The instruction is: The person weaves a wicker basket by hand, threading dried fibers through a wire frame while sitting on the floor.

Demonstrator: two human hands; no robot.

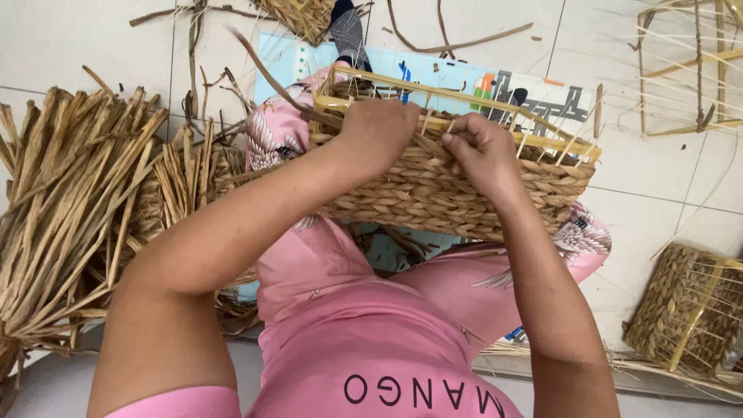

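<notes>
Your left hand (377, 128) and right hand (480, 151) both pinch a straw strand (309, 108) at the top edge of the woven basket (433, 190), mid-frame on your lap. Straw bundle (62, 209) crowds the left; bare floor (658, 193) lies right.

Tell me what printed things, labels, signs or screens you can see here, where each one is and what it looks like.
Printed mat: flat on the tiled floor behind the woven basket, pale blue with dark, orange and white graphics.
Lettering on the pink top: bottom centre, dark letters on pink cloth.
Bird print on the pink trousers: under the basket, white and dark on pink.
No screens, packages or signs in view.
</notes>
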